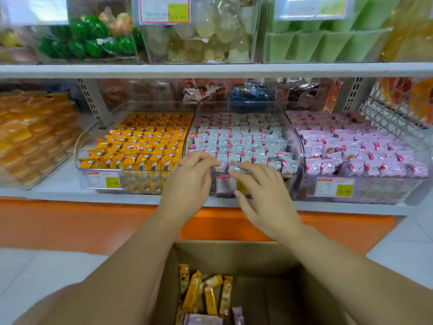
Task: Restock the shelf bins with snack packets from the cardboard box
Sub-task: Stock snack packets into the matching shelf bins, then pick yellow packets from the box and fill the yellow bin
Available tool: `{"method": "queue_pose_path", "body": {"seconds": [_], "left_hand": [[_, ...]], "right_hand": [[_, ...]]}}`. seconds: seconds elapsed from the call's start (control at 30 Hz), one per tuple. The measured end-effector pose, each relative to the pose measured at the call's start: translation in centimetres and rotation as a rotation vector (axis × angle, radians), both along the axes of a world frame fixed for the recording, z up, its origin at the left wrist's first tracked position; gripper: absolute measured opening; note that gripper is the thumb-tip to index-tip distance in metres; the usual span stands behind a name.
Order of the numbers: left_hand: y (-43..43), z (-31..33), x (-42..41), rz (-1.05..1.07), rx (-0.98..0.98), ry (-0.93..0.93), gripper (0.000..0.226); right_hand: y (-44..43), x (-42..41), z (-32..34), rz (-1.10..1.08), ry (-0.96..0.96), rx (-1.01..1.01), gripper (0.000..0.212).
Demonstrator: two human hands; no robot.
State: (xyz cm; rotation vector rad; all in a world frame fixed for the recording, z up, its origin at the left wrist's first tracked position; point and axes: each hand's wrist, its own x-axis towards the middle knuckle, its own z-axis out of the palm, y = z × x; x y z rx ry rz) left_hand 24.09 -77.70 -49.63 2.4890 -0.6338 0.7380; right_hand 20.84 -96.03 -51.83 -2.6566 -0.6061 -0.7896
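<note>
Three clear shelf bins stand side by side: one of yellow packets (pixel 140 141), a middle bin of white packets (pixel 241 137) and one of pink packets (pixel 351 148). Both hands are at the middle bin's front rim. My left hand (pixel 187 181) reaches in with lightly bent fingers, whose tips touch the front row of white packets. Beside it, my right hand (pixel 264 193) has straight fingers that point left over the same row. Below, the open cardboard box (pixel 234 252) holds several yellow packets (pixel 210 294) and a few purple ones (pixel 203 319).
Price tags (pixel 104 180) hang on the bin fronts. A bin of orange jelly cups (pixel 30 137) stands at the left, and a wire basket (pixel 396 113) at the right. The upper shelf (pixel 210 70) carries bins of green, clear and pale green sweets. An orange base panel (pixel 70 221) runs under the shelf.
</note>
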Motion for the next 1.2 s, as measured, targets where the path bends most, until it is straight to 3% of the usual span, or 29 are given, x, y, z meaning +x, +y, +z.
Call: {"method": "queue_pose_path", "body": {"seconds": [0.07, 0.2, 0.33, 0.43, 0.53, 0.73, 0.9, 0.97, 1.1, 1.2], "left_hand": [[0.8, -1.1, -1.4, -0.016, -0.063, -0.03, 0.027], [1.1, -5.7, -5.0, -0.006, -0.109, 0.122, 0.024], [0.5, -10.3, -9.0, 0.164, -0.053, 0.466, 0.02], [0.7, -16.4, -9.4, 0.268, -0.272, 0.725, 0.025], [0.9, -21.8, -8.5, 0.4, -0.31, 1.02, 0.031], [1.2, -29.3, -7.7, 0.564, -0.327, 1.344, 0.041], [0.8, -32.4, -7.1, 0.631, -0.157, 1.36, 0.055], [0.5, -32.5, -7.0, 0.597, -0.223, 1.372, 0.053], [-0.2, -33.0, -7.1, 0.494, -0.308, 1.425, 0.082], [-1.0, -33.3, -6.7, 0.45, -0.433, 1.516, 0.085]], "right_hand": [[0.0, -1.4, -0.9, 0.06, 0.022, 0.067, 0.035], [-0.2, -4.2, -5.4, 0.055, 0.146, 0.173, 0.028], [0.1, -6.9, -11.3, -0.078, 0.425, 0.349, 0.021], [0.2, -7.7, -15.5, -0.153, 0.658, 0.378, 0.027], [0.1, -7.2, -19.3, -0.238, 0.941, 0.445, 0.03], [1.5, -6.2, -26.0, -0.298, 1.297, 0.518, 0.038], [2.8, -5.6, -30.0, -0.316, 1.534, 0.677, 0.039], [3.2, -5.5, -31.2, -0.312, 1.548, 0.777, 0.042], [3.2, -5.1, -32.6, -0.348, 1.544, 0.922, 0.046], [3.0, -5.0, -32.8, -0.377, 1.578, 1.028, 0.056]]}}
